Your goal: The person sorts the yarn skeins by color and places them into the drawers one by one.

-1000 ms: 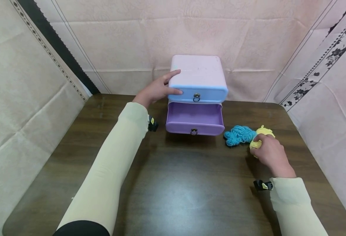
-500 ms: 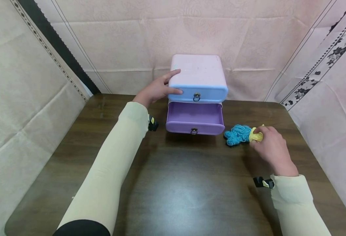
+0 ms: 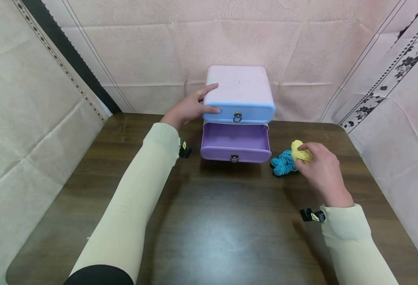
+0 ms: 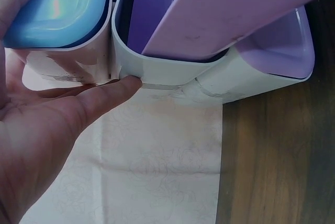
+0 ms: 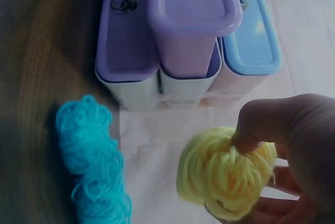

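A small drawer cabinet [image 3: 238,85] stands at the back of the table, with a pale pink top and a blue upper drawer [image 3: 219,118]. Below that, a purple drawer [image 3: 234,154] is pulled out, its visible inside bare. My left hand [image 3: 189,109] rests against the cabinet's left side, thumb across the blue front, fingers fairly straight. My right hand [image 3: 321,168] pinches a bundle of yellow yarn [image 5: 225,174] between thumb and fingers, raised off the table. A skein of blue yarn [image 3: 284,163] lies just left of it, partly overlapped by the yellow in the head view.
Another purple drawer [image 5: 128,41], pushed in, sits under the pulled-out one and shows in the right wrist view. The brown wooden table [image 3: 202,221] extends toward me. Pale patterned cloth [image 3: 141,51] hangs behind and at both sides.
My right hand has gathered up the yellow yarn and lifted it, moving slightly left and toward the back, over the blue skein. The left hand and the drawers have stayed put.
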{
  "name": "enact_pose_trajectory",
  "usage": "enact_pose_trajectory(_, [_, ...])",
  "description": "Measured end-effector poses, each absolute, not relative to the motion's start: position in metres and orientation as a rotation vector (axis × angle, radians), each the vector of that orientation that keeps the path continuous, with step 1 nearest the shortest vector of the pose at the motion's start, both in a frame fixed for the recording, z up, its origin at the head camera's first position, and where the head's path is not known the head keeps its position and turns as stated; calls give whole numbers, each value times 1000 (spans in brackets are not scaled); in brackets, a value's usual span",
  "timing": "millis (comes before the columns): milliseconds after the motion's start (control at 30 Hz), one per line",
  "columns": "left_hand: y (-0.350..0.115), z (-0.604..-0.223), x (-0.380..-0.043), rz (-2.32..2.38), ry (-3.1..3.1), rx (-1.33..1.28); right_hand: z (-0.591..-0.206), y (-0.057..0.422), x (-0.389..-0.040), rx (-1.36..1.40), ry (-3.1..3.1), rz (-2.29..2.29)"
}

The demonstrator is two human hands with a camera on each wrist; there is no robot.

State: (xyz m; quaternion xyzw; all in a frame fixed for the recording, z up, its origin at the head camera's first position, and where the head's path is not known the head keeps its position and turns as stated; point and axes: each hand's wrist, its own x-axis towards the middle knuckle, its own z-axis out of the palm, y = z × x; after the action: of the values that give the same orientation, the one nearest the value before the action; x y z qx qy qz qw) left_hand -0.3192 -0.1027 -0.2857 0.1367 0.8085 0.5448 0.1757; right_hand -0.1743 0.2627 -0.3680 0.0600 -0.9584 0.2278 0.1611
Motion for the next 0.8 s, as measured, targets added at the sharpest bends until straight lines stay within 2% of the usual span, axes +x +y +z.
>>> enact_pose_trajectory(800, [-103,-286,-319,1510,2315,398,-354,224,-190,326,-2495,809])
